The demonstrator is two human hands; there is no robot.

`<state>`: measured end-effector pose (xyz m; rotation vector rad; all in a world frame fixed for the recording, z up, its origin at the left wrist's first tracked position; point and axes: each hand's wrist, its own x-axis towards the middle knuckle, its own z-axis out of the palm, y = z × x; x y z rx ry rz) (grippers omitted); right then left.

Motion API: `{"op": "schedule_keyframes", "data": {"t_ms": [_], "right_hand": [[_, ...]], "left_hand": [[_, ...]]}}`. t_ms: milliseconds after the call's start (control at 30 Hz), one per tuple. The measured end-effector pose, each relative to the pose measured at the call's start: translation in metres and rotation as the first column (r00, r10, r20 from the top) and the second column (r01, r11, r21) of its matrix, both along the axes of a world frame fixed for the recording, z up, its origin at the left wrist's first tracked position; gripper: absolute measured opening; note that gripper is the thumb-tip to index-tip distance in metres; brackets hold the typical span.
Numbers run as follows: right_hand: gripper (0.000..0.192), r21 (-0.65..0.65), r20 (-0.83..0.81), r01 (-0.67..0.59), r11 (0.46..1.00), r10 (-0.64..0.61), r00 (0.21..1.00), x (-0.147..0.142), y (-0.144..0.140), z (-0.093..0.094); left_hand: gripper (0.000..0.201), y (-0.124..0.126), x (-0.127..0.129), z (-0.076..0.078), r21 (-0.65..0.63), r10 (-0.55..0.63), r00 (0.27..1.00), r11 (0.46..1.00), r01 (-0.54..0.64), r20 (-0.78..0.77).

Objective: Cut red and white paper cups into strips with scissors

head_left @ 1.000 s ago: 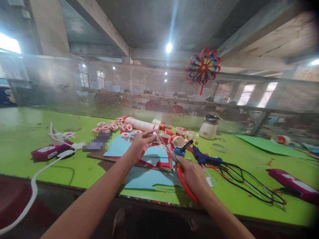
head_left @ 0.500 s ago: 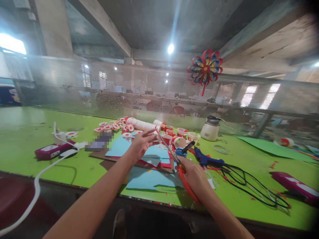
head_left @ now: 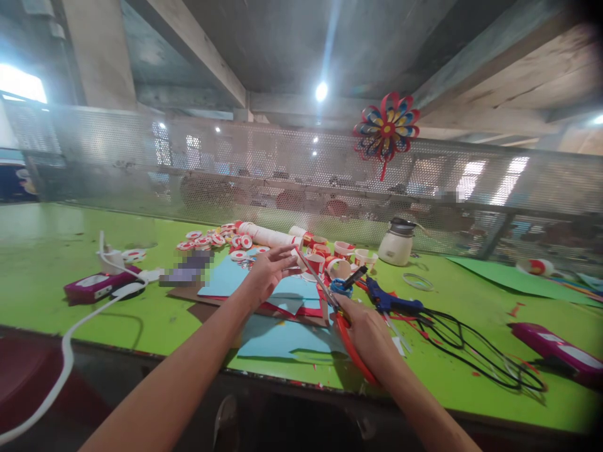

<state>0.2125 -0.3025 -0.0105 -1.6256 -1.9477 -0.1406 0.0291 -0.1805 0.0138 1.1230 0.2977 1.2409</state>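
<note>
My right hand (head_left: 367,333) grips red-handled scissors (head_left: 347,345); their blades reach up and left toward my left hand. My left hand (head_left: 266,271) pinches a small red-and-white paper piece (head_left: 296,262) at its fingertips, right where the blade tips are. Both hands hover over blue paper sheets (head_left: 282,336) and red sheets lying on the green table (head_left: 70,314).
Red-and-white paper cups (head_left: 342,249) and round cut-outs (head_left: 207,240) lie behind the hands. A blue glue gun (head_left: 389,301) with black cable, a white pot (head_left: 396,246), two magenta devices (head_left: 94,285) and a white cord (head_left: 66,351) sit around. A paper flower (head_left: 386,129) hangs on the mesh fence.
Nothing has visibly changed beyond a slight camera shift; both hands keep their hold and position.
</note>
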Motion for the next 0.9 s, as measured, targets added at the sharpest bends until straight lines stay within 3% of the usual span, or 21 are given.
{"op": "schedule_keyframes", "data": {"t_ms": [900], "right_hand": [[0.042, -0.023, 0.016, -0.001, 1.0, 0.001, 1.0, 0.0012, -0.0003, 0.0]], "left_hand": [[0.035, -0.0027, -0.0009, 0.0028, -0.035, -0.033, 0.999, 0.999, 0.034, 0.02]]}}
